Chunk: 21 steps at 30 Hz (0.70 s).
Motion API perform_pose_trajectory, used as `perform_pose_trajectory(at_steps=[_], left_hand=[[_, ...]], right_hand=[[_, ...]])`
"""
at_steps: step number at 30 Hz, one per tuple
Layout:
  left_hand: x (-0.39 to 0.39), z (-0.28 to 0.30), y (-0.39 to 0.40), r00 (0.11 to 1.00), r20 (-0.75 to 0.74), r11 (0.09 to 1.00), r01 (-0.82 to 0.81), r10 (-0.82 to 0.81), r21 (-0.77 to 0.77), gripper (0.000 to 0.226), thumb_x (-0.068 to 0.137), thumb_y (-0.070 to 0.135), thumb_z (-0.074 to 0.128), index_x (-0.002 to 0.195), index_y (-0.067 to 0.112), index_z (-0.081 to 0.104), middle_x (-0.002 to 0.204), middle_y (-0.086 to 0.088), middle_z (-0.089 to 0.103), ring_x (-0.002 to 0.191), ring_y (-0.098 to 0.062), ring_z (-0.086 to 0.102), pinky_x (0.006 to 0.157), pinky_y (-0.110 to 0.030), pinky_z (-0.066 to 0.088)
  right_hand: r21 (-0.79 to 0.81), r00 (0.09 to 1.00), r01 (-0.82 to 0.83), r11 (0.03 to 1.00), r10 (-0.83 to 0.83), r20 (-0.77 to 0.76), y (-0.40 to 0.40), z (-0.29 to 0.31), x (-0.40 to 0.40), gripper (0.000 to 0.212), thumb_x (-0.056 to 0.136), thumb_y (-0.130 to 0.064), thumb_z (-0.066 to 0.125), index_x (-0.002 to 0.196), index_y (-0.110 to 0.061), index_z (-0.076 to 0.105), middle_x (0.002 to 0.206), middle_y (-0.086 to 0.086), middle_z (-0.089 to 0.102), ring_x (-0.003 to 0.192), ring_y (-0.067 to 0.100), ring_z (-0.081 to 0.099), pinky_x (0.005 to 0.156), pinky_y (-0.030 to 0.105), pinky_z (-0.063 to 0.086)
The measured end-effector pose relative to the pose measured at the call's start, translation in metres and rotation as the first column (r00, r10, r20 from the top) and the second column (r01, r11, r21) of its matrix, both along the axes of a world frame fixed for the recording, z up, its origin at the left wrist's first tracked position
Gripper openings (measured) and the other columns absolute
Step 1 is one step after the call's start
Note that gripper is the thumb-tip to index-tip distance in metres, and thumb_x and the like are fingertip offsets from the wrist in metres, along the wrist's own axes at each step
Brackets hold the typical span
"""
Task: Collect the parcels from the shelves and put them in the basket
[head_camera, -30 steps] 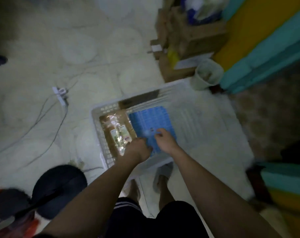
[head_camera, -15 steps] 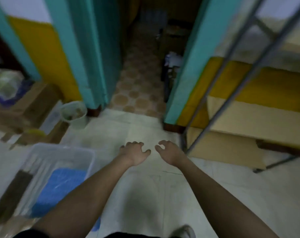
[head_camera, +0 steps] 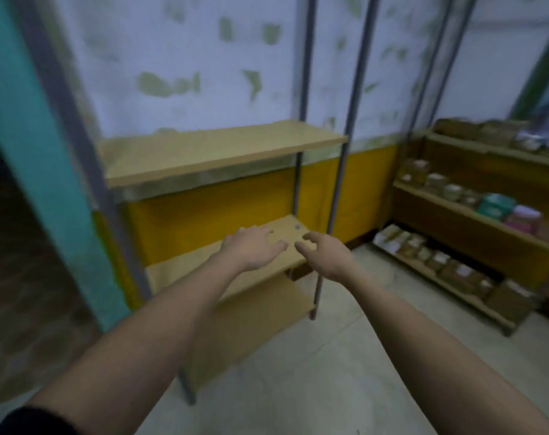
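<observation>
1. The basket is out of view now; the metal shelf rack (head_camera: 223, 152) has come into view.
2. Left hand (head_camera: 251, 249) and right hand (head_camera: 326, 255) hover over it, each grip open, holding nothing.
3. Parcels (head_camera: 423, 249) sit on the wooden shelves right of it, so more are likely left to fetch.

A metal-post rack (head_camera: 301, 171) stands against the wall (head_camera: 185, 58), with three boards one above another. Left of the rack stands a pillar (head_camera: 31, 146), touching or just beside its left post. Right of the rack, well apart along the side wall, stands a second shelf unit (head_camera: 474, 221) with parcels (head_camera: 430, 255) on its tiers. Before the rack, both hands hang side by side: the left hand (head_camera: 251, 248) over the middle board, the right hand (head_camera: 326, 255) at its right end.
</observation>
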State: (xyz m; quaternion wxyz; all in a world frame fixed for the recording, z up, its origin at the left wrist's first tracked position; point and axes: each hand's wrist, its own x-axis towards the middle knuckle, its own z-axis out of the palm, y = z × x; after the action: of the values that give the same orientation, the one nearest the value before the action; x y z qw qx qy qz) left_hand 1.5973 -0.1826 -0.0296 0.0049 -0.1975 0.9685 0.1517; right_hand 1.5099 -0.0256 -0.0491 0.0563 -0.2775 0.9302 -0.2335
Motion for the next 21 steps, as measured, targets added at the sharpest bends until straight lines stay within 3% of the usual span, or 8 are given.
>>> perform_pose_trajectory(at_steps=[5, 14, 18, 21], left_hand=[[-0.133, 0.043, 0.082, 0.984, -0.091, 0.988, 0.155, -0.155, -0.008, 0.070, 0.092, 0.073, 0.037, 0.148, 0.031, 0.043, 0.154, -0.003, 0.044, 0.140, -0.031, 0.041, 0.111, -0.048, 0.037], [-0.355, 0.054, 0.183, 0.920, -0.085, 0.922, 0.386, -0.383, 0.020, 0.072, 0.093, 0.073, 0.034, 0.150, 0.031, 0.040, 0.155, -0.002, 0.041, 0.141, -0.030, 0.037, 0.112, -0.050, 0.035], [-0.463, 0.060, 0.216, 0.875, -0.105, 0.879, 0.476, -0.472, 0.011, 0.075, 0.091, 0.076, 0.032, 0.151, 0.030, 0.040, 0.155, -0.004, 0.042, 0.140, -0.031, 0.038, 0.112, -0.051, 0.034], [-0.536, 0.071, 0.234, 0.869, -0.088, 0.872, 0.489, -0.486, 0.016, 0.081, 0.089, 0.079, 0.031, 0.152, 0.029, 0.038, 0.157, -0.004, 0.038, 0.143, -0.032, 0.035, 0.115, -0.052, 0.031]], right_hand=[[-0.108, 0.974, 0.188, 0.976, -0.199, -0.109, 0.083, 0.053, -0.101, 0.054, 0.097, -0.060, 0.040, 0.131, -0.022, 0.060, 0.134, 0.004, 0.062, 0.122, 0.027, 0.056, 0.096, 0.040, 0.049], [0.007, 0.898, 0.417, 0.909, -0.411, -0.155, 0.195, 0.077, -0.283, 0.066, 0.096, -0.068, 0.031, 0.146, -0.027, 0.044, 0.146, 0.003, 0.051, 0.130, 0.027, 0.050, 0.102, 0.044, 0.045], [0.053, 0.856, 0.510, 0.859, -0.499, -0.136, 0.220, 0.084, -0.374, 0.065, 0.095, -0.069, 0.032, 0.138, -0.025, 0.053, 0.137, 0.007, 0.059, 0.119, 0.028, 0.057, 0.094, 0.041, 0.047], [0.036, 0.818, 0.570, 0.821, -0.563, -0.116, 0.241, 0.092, -0.435, 0.069, 0.093, -0.070, 0.034, 0.141, -0.024, 0.050, 0.144, 0.007, 0.054, 0.127, 0.029, 0.053, 0.104, 0.045, 0.045]])
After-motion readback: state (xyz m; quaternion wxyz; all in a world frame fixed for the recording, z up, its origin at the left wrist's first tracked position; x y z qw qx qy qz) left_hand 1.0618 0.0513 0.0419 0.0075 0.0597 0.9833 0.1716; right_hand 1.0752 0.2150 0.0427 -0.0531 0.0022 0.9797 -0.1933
